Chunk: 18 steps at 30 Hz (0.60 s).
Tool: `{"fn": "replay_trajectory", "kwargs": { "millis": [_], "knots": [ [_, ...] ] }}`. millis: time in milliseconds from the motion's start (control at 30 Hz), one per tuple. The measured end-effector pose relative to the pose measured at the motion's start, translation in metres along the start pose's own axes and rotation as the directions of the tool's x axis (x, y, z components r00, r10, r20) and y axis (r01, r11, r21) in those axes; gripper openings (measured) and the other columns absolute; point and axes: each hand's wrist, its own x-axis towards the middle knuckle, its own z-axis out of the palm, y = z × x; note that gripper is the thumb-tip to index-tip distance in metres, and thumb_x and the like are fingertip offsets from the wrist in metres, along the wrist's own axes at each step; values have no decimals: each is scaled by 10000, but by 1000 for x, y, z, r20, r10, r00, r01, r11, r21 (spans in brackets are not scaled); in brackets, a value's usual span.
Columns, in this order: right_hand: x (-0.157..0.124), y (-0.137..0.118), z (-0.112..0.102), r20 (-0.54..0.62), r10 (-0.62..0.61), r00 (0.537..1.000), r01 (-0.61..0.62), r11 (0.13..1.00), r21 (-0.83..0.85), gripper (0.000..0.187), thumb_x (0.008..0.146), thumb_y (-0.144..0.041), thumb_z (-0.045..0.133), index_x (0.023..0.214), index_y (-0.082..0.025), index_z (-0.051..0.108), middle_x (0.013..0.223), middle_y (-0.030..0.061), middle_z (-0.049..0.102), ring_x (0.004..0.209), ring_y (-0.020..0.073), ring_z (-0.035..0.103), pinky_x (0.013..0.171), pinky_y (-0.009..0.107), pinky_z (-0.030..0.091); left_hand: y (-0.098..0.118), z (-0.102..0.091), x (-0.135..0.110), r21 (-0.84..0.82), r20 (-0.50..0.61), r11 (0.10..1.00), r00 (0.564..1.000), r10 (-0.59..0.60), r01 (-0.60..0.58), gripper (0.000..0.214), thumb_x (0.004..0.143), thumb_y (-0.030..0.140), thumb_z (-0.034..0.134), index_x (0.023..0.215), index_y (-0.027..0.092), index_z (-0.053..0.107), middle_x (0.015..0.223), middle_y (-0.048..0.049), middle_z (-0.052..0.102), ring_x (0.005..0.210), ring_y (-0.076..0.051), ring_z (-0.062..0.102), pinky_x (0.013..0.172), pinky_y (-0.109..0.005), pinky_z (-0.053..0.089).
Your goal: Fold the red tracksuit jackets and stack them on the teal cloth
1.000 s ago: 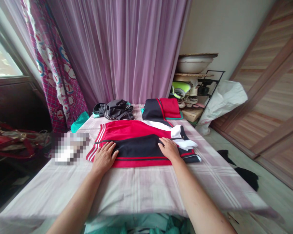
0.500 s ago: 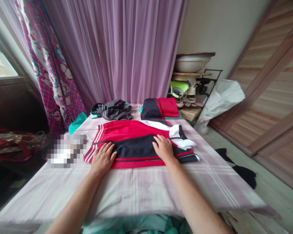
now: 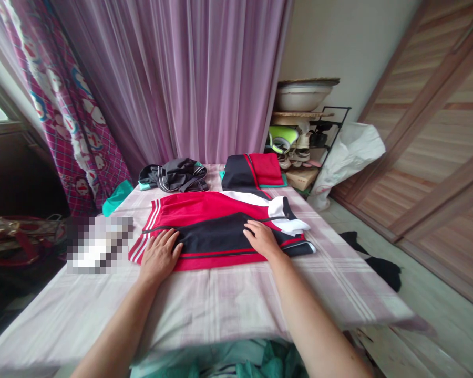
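Observation:
A red, black and white jacket (image 3: 211, 236) lies folded flat on the cloth-covered table (image 3: 220, 299), its white-striped hem at the left. My left hand (image 3: 161, 252) rests palm down on the jacket's left part, fingers slightly spread. On its right part lies my right hand (image 3: 261, 239), also flat, with fingers stretched over the black panel. Behind it sits a folded black and red garment (image 3: 252, 170) with teal showing beneath. A crumpled dark grey garment (image 3: 177, 175) with white piping is at the back left.
A teal cloth (image 3: 117, 197) and a pixelated item (image 3: 98, 245) lie along the table's left side. Purple curtains (image 3: 173, 79) hang behind. To the right stand a shoe rack (image 3: 335, 136), a white sack (image 3: 350, 157) and wooden doors (image 3: 425, 131). Teal fabric (image 3: 220, 362) shows below the front edge.
The view has shifted slightly, so everything appears a little further left. Both hands stay flat on the jacket, with no clear change in its shape.

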Motion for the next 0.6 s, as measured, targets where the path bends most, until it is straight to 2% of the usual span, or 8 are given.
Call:
{"fn": "replay_trajectory", "kwargs": {
  "millis": [67,133,200,267,367,433,533,600],
  "knots": [
    [1,12,-4,-70,85,994,-80,993,82,335,933,-261,488,1137,-204,747,1276,73,699,1204,195,621,1089,308,422,0,-1,0,3,3,1000,1000,2,-2,500,979,466,365,1313,205,630,1412,-113,609,1324,-295,538,1123,-490,381],
    [2,24,-8,-127,242,962,-218,959,182,329,927,-277,477,1070,-216,767,1177,73,743,1133,212,660,1032,316,465,0,-1,1,2,5,1000,1000,3,-3,501,980,464,361,1312,204,632,1414,-111,607,1331,-294,531,1128,-493,376],
    [3,36,-11,-170,426,889,-360,877,318,338,923,-341,474,1019,-219,775,1063,84,773,1041,240,693,952,339,510,0,-1,1,-1,9,1000,1000,0,0,510,981,464,355,1313,195,632,1415,-117,605,1332,-301,529,1124,-504,378],
    [5,46,-13,-193,563,804,-409,758,508,358,899,-401,490,989,-196,769,988,96,782,934,247,712,858,340,543,0,-1,1,-6,9,1000,1000,-2,2,517,981,467,352,1315,187,631,1414,-124,605,1328,-307,532,1118,-512,381],
    [6,57,-16,-168,689,705,-322,522,790,329,825,-413,567,940,-161,745,961,96,776,760,192,698,626,257,539,0,-1,0,-9,9,1000,1000,0,0,519,981,473,354,1315,187,629,1414,-123,605,1319,-303,540,1116,-503,382],
    [5,64,-21,-79,749,658,-223,294,929,244,762,-364,649,885,-165,721,897,69,769,628,128,643,448,180,429,0,-1,0,-10,10,1000,1000,1,0,515,981,474,355,1318,194,625,1417,-118,604,1324,-299,536,1119,-501,379],
    [0,76,-32,78,736,673,-54,-57,997,116,732,-255,690,816,-178,669,768,13,736,498,54,539,340,117,268,0,-1,0,-14,16,1000,1000,1,-1,513,982,469,359,1323,191,623,1422,-121,598,1333,-303,528,1119,-511,379],
    [-5,86,-41,118,700,704,6,-172,985,51,770,-224,661,795,-190,634,711,-15,712,458,33,491,325,95,241,0,-1,0,-13,21,1000,1000,-2,2,517,982,459,361,1328,178,623,1428,-127,592,1337,-308,523,1120,-518,375]
  ]
}}
